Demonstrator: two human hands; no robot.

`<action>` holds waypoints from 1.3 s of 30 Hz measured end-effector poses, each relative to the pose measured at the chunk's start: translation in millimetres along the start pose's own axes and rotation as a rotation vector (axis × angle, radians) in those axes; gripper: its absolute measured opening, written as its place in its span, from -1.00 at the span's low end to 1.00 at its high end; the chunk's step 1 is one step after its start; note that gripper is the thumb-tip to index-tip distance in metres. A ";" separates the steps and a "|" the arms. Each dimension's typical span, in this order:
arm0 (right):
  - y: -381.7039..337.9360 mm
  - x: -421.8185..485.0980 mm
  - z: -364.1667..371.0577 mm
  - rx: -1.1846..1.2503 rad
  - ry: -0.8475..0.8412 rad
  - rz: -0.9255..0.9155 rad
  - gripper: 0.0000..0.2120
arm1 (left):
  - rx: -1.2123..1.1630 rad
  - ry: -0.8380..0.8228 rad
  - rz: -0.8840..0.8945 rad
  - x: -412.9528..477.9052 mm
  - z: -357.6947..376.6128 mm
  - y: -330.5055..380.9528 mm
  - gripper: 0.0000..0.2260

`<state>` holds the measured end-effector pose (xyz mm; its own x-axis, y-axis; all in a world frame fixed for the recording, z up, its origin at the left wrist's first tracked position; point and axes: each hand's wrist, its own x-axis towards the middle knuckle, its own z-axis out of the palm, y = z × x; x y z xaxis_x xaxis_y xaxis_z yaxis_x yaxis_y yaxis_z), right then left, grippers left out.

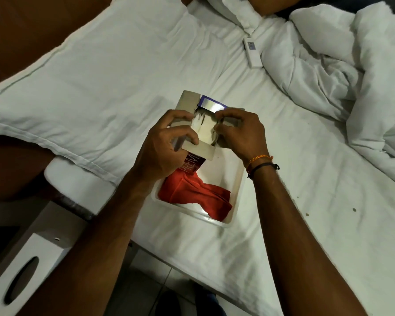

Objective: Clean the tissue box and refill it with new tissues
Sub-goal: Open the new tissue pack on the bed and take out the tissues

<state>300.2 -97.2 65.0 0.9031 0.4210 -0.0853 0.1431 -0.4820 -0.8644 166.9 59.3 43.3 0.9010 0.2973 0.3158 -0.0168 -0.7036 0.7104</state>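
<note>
— Where is the new pack sitting?

— Hovering above the far end of the white tray (234, 202), over the bed (283, 224). Being held there: a cardboard tissue carton (197, 153), end flaps splayed open, folded tissues (204, 128) showing in the mouth.

— And the grips?

— Left hand (167, 144) wrapping the carton's left side, fingers curled shut over one flap. Right hand (242, 135) pinching closed on the right edge of the tissue stack, thumb and fingertips pressing together at the opening.

— Which way is the stack lying?

— Long axis running away from the tray's near end, toward the pillow (89, 87); open mouth facing up at the camera. Right hand nearer the tissues, so probably doing the pulling, left hand bracing.

— Anything in the tray?

— A crumpled red cloth (192, 190), below the carton, toward the tray's near rim.

— And the box to be refilled?

— Looking like the white cover with an oval slot (23, 277), well off to the tray's near-left, beyond the bed's edge. Apparently untouched for now.
</note>
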 end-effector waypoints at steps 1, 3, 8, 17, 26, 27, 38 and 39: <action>-1.3 1.1 0.7 -0.013 -0.003 0.000 -0.77 | -0.012 -0.001 -0.009 -1.2 -1.0 0.8 -0.83; -4.7 3.0 2.2 -0.062 0.009 -0.003 -0.77 | -0.060 0.002 -0.026 -4.0 -2.7 3.5 -0.82; -13.9 18.6 4.2 -0.415 0.067 -0.074 -0.73 | -0.113 0.034 -0.075 -3.5 -5.5 5.4 -0.56; -26.9 41.3 -0.5 -0.609 0.164 -0.237 -0.79 | -0.091 0.100 -0.067 -3.8 7.6 4.8 -0.91; -28.0 40.5 13.7 -0.619 0.253 -0.200 -0.89 | -0.081 0.040 -0.024 -5.3 14.8 6.8 -0.85; -28.2 40.7 14.2 -0.638 0.232 -0.210 -0.93 | -0.078 0.043 -0.023 -5.5 14.9 6.6 -0.84; -35.6 36.4 13.9 -0.802 -0.119 -0.100 -0.70 | -0.062 0.046 -0.033 -6.3 17.9 7.4 -0.83; -35.6 35.4 15.3 -0.820 -0.119 -0.082 -0.70 | -0.066 0.048 -0.031 -6.6 18.0 7.7 -0.84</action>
<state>320.9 -53.4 85.2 0.8344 0.5357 -0.1295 0.4982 -0.8336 -0.2386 168.7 40.3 35.4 0.8796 0.3500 0.3222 -0.0194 -0.6504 0.7594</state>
